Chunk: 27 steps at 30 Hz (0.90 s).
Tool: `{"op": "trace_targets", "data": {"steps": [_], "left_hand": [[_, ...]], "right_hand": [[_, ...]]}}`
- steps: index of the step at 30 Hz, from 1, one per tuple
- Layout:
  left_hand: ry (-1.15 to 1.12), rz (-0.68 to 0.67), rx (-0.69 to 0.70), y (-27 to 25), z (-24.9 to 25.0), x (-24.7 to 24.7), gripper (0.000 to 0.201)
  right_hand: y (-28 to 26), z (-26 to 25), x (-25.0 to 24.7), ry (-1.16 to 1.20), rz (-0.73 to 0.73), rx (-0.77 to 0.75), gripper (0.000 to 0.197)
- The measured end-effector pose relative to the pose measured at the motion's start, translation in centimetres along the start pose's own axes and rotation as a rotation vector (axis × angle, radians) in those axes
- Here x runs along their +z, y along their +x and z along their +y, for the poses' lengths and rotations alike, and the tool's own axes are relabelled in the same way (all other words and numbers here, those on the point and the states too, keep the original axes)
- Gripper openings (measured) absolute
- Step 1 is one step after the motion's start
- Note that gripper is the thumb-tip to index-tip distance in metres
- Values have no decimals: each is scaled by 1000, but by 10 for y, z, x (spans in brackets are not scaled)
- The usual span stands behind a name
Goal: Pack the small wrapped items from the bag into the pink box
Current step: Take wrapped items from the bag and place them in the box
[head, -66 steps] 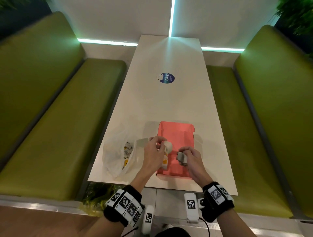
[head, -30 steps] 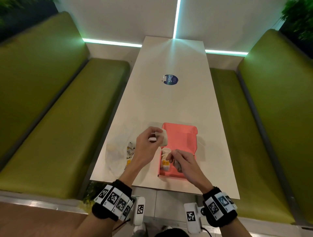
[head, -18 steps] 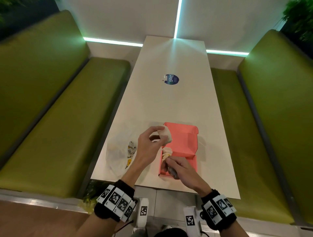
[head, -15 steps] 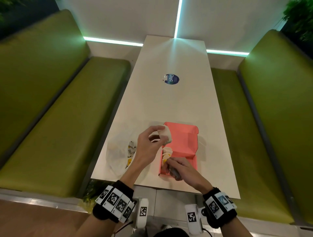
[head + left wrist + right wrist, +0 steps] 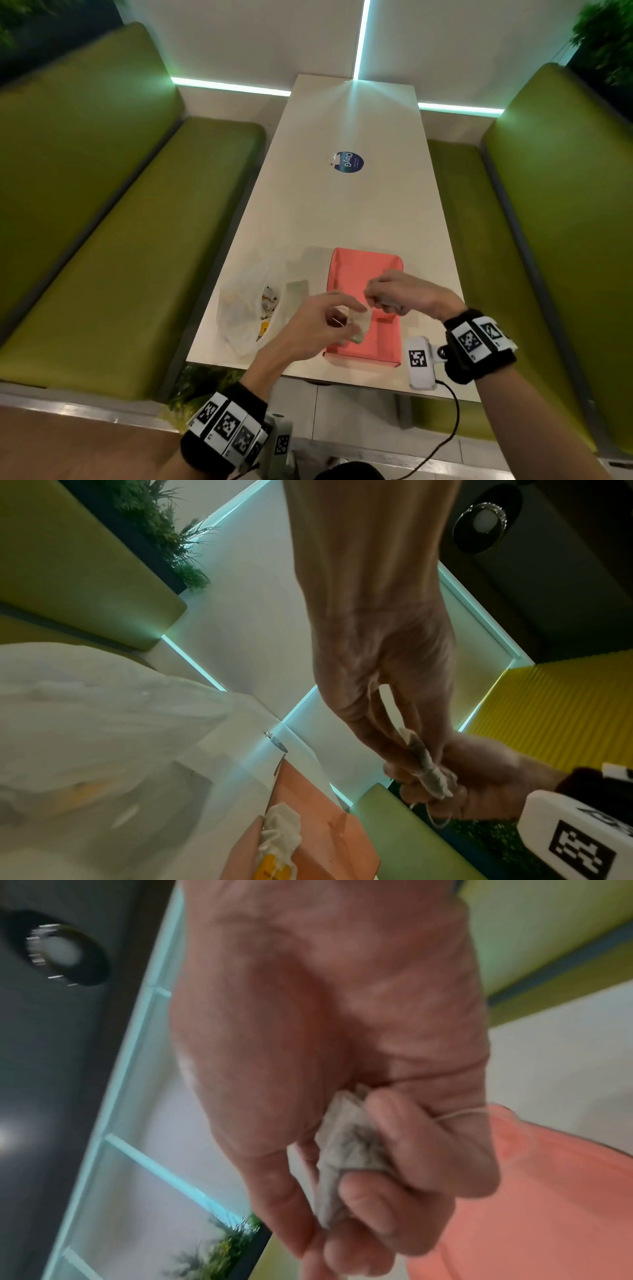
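- The step in hand, as I judge it, is the carry-and-place: both hands hover over the pink box (image 5: 363, 274), each with a small wrapped item, neither yet set down.
- The left hand (image 5: 322, 322) hangs above the near-left corner of the pink box; its thumb and fingers are curled in a pinch on a pale wrapped item (image 5: 358, 323); the left wrist view shows that pinch thin and near the packet's edge.
- The right hand (image 5: 394, 294) sits over the middle of the pink box; its fingers are clamped round a crumpled grey-white packet (image 5: 346, 1150); a thin string (image 5: 459, 1114) trails out of the fist.
- Next move, to my eye: lower each packet to the floor of the pink box beside what already lies there, ease the fingers apart, then go back to the bag (image 5: 246, 308); the trailing string could snag on a finger at release, so a clean let-go matters.
- The count: one pink box, lid flap open at its far side; one translucent bag, just left of the pink box on the table (image 5: 342, 212); two packets in hand, one per hand.
- Inside the pink box, along its left wall, the left wrist view shows a white-wrapped item (image 5: 281, 831) and a yellow one (image 5: 270, 867) touching it; so two I can count, more may be hidden under the hands.
- Several wrapped items remain in the bag; too jumbled to number.
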<state>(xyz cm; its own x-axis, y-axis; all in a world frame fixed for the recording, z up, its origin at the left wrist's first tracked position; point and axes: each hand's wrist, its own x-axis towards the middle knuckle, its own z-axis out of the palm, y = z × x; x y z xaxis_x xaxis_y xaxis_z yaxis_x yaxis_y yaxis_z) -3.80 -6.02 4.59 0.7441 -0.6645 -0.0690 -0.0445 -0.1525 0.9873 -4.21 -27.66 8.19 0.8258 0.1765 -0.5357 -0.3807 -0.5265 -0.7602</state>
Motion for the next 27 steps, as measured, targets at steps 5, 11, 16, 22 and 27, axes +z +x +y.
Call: {"op": "trace_targets", "data": {"steps": [5,11,16,22,27], "left_hand": [[32,71,-37,5,-8,1,26],[-11,243,-20,11,-18,1,26],[-40,294,35,12,-20,2,22],[-42,310,76,16,-23,3,21],[-48,257,104,17,-25,6,19]], "right_hand": [[-7,-19,8,-296,229,-155,29],[-22,-12,47,-457,494,-254,29],[-28,6,79,-332,517,-287,35],[-28,16,73,31,660,-258,9],[-26,8,71,150,588,-277,35]]}}
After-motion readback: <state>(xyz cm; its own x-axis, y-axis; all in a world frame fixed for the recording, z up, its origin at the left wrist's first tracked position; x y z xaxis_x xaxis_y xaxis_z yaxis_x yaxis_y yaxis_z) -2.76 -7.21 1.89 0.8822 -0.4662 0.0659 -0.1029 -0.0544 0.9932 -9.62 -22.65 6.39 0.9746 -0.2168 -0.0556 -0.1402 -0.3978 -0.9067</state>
